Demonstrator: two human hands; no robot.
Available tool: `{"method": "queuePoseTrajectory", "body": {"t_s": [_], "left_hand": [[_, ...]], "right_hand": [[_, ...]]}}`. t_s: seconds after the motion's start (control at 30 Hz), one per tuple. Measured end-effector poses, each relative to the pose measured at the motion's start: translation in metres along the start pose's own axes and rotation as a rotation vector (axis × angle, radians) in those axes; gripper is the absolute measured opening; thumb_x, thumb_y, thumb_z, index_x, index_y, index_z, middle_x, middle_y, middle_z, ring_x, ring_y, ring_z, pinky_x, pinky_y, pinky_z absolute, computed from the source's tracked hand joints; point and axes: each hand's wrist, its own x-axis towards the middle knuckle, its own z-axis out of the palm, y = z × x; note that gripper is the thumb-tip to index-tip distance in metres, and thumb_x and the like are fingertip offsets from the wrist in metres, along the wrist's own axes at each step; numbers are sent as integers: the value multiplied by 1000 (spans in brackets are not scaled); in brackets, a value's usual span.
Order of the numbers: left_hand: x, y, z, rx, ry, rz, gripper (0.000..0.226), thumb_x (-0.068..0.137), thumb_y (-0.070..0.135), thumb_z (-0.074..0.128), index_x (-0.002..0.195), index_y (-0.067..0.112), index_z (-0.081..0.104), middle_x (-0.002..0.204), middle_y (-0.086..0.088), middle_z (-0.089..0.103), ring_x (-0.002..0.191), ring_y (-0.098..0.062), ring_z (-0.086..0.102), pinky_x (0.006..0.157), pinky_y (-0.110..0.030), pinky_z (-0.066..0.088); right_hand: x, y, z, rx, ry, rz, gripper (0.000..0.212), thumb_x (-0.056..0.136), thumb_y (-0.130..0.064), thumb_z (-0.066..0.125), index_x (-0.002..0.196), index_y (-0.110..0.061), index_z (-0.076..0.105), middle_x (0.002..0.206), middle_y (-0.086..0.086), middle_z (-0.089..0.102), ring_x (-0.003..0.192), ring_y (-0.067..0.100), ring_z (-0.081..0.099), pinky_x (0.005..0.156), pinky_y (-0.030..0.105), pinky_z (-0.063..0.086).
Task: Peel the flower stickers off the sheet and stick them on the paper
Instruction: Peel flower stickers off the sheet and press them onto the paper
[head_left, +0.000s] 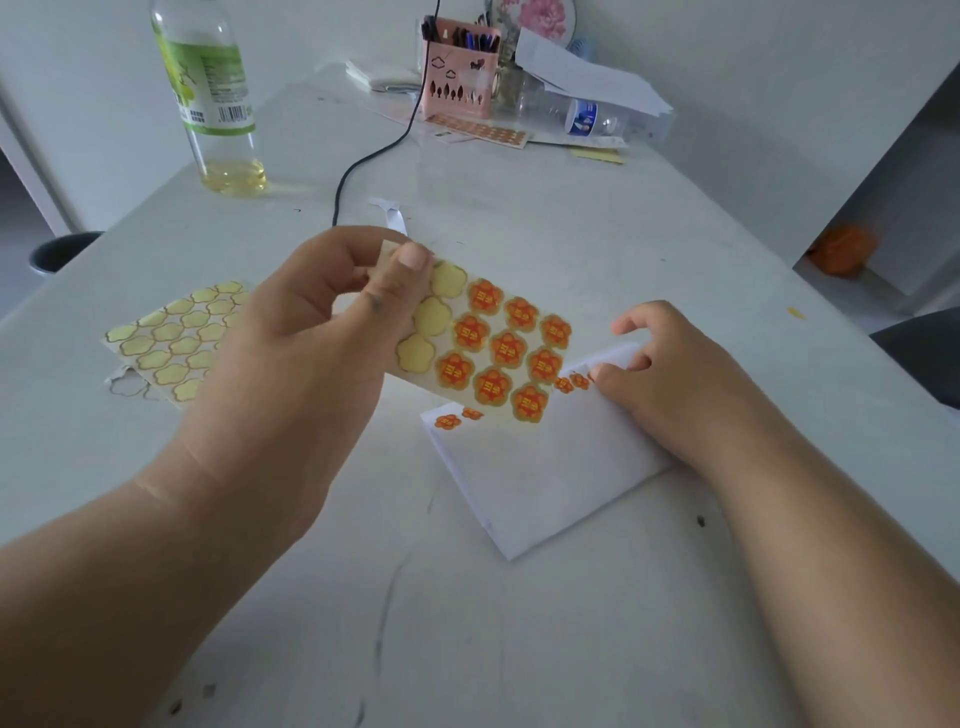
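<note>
My left hand (306, 332) pinches the top corner of a sticker sheet (483, 343) and holds it above the table. The sheet carries several orange and gold flower stickers and three bare yellow flower shapes near my thumb. Under it lies a white folded paper (545, 467) with small orange flower stickers (570, 383) along its far edge and two more at its left corner (457, 418). My right hand (670, 379) rests on the paper's right side, its thumb tip pressing beside the stuck flowers, fingers loosely curled.
A used sticker sheet (171, 338) with only yellow outlines lies at the left. A tall bottle (213, 98) with yellow liquid, a black cable (374, 156), a pink pen holder (460, 67), a lying water bottle (576, 117) and papers occupy the far table.
</note>
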Motion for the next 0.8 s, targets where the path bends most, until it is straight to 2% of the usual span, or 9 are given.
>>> {"method": "queuePoseTrajectory", "body": {"t_s": [0.1, 0.17, 0.27, 0.33, 0.4, 0.5, 0.6, 0.7, 0.8], "left_hand": [[-2, -3, 2, 37, -39, 41, 25, 82, 66, 70, 94, 46, 79, 110, -8, 72, 101, -32, 77, 97, -69, 58], [-2, -6, 1, 69, -38, 88, 25, 85, 67, 69, 98, 49, 79, 107, -5, 68, 91, -24, 77, 88, -70, 61], [-3, -7, 1, 96, -76, 184, 17, 90, 62, 69, 101, 52, 78, 93, 8, 64, 77, -7, 72, 81, -63, 63], [-4, -7, 1, 80, -136, 231, 12, 93, 54, 71, 103, 53, 76, 97, 13, 67, 77, -9, 76, 78, -50, 66], [-5, -6, 2, 64, -176, 248, 17, 93, 47, 73, 109, 52, 75, 98, 9, 73, 81, -15, 81, 75, -39, 68], [-8, -8, 3, 49, -221, 247, 29, 95, 36, 75, 119, 52, 72, 105, 17, 79, 89, -20, 84, 81, -45, 69], [-8, -8, 2, 122, -215, 291, 43, 94, 34, 76, 125, 62, 65, 125, 19, 72, 86, -23, 83, 76, -47, 69], [-11, -3, 0, 141, -214, 318, 39, 91, 53, 74, 127, 64, 63, 121, 19, 70, 88, -18, 82, 71, -25, 65], [-11, -4, 0, 272, -168, 409, 20, 97, 45, 74, 114, 55, 70, 100, 23, 78, 84, 0, 79, 63, -6, 54]], "right_hand": [[-8, -6, -9, 42, 250, -141, 29, 90, -39, 67, 118, -36, 60, 87, -11, 61, 92, 15, 62, 67, 23, 40], [-20, -16, -19, 193, 397, -358, 23, 94, -47, 62, 116, -39, 62, 89, -14, 63, 89, 5, 62, 68, 12, 40], [-48, -36, -23, 472, 219, -592, 34, 94, -66, 53, 123, -50, 58, 106, -25, 69, 104, -5, 66, 82, 21, 47], [-59, -44, -17, 477, 11, -608, 43, 90, -75, 49, 130, -60, 51, 117, -22, 71, 110, -6, 67, 84, 24, 53], [-60, -45, -10, 424, -75, -598, 42, 91, -72, 53, 131, -60, 52, 115, -21, 72, 105, -6, 69, 80, 19, 56], [-58, -45, -5, 392, 5, -618, 30, 96, -53, 65, 124, -45, 63, 106, -25, 72, 98, -6, 70, 75, 11, 54], [-58, -47, -5, 361, 75, -669, 24, 97, -49, 69, 117, -37, 66, 103, -22, 71, 97, -2, 69, 73, 10, 51], [-62, -49, -5, 291, 153, -702, 19, 96, -48, 68, 108, -33, 68, 93, -12, 69, 90, 7, 66, 69, 17, 49], [-64, -51, -4, 243, 161, -723, 14, 93, -44, 71, 100, -32, 68, 86, -10, 66, 85, 8, 63, 66, 19, 46]]}}
